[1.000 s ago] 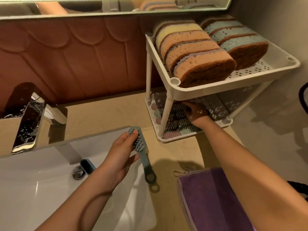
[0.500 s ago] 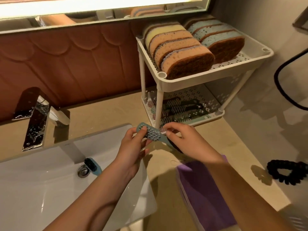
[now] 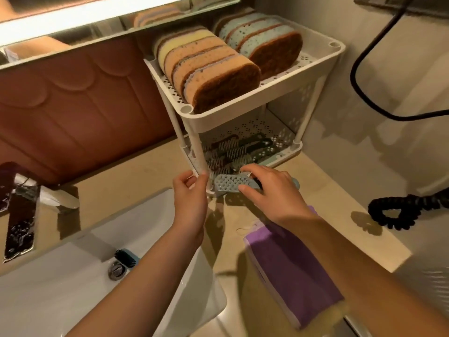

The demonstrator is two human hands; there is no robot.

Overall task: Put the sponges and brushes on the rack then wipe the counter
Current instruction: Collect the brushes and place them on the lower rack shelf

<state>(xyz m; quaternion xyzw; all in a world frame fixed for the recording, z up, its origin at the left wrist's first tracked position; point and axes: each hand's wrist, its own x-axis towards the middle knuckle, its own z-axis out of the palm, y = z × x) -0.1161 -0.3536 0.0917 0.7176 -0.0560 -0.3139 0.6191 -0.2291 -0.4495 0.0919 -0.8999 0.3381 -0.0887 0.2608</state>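
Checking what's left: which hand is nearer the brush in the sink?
Left. The left hand is beyond and right of the sink brush; the right hand, holding a grey brush, is farther right.

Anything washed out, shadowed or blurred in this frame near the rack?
Head view: the light strip up top blows out white; the lower shelf is in shadow, its brushes hard to separate; the brush in the right hand reads clearly; the bottom-right forearm smears.

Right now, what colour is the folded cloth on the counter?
The folded cloth is purple, clearest in the head view.
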